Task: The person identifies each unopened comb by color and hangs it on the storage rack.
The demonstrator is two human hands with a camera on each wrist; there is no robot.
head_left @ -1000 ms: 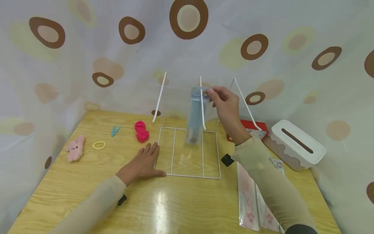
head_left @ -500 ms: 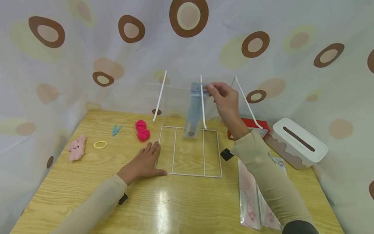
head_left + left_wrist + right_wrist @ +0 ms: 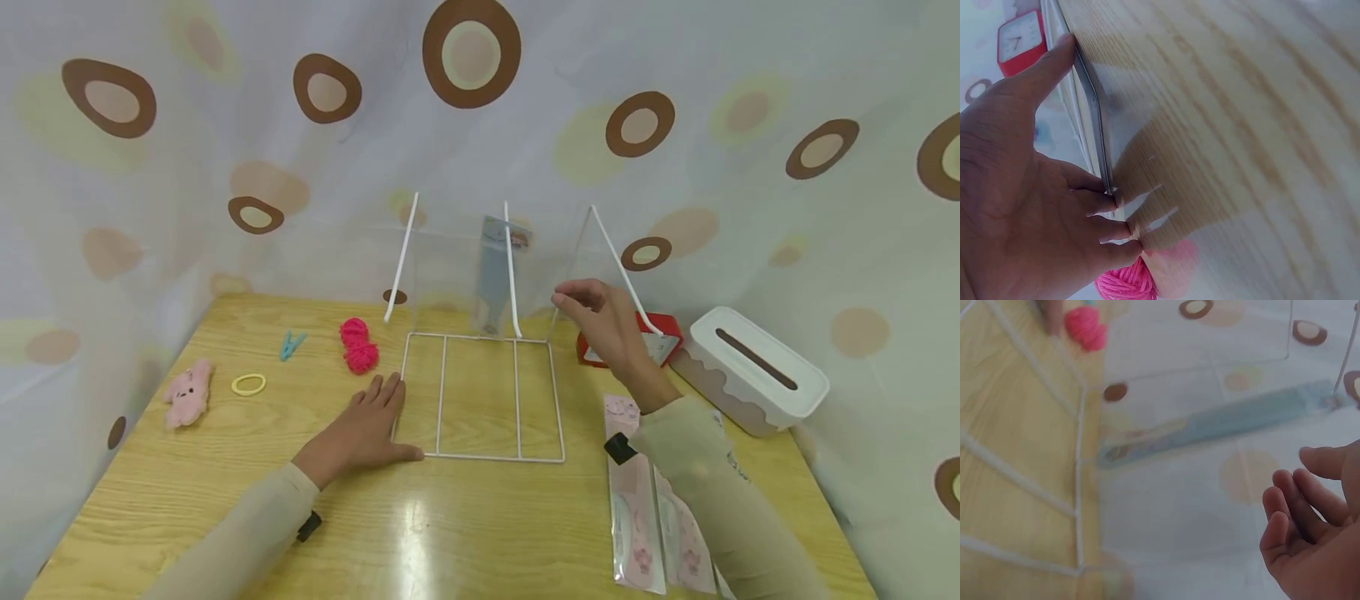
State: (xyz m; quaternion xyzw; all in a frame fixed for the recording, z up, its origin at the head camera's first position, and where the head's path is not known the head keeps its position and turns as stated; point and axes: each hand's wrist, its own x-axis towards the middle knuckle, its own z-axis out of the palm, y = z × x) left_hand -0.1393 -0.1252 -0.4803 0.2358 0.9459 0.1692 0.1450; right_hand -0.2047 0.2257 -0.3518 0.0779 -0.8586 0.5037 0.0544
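A white wire rack (image 3: 480, 457) stands on the wooden table, its three thin arms rising toward the curtain. A long blue packet (image 3: 491, 279) hangs from the middle arm (image 3: 511, 275); in the right wrist view the blue packet (image 3: 1210, 428) lies clear of my fingers. My right hand (image 3: 592, 308) hovers just right of the rack, fingers loosely curled, holding nothing. My left hand (image 3: 367, 425) lies flat on the table, touching the left edge of the rack's base. In the left wrist view my left hand's fingers (image 3: 1094, 203) rest against the base wire (image 3: 1094, 112).
A pink yarn ball (image 3: 356, 343), teal clothespin (image 3: 291, 344), yellow hair band (image 3: 248, 384) and pink plush toy (image 3: 187, 392) lie left of the rack. A red clock (image 3: 652, 337) and white tissue box (image 3: 750, 367) sit at the right; pink packets (image 3: 652, 533) lie under my right forearm.
My right hand has let go of the blue packet, which now hangs on the middle arm, and has dropped down and to the right. The left hand has stayed put.
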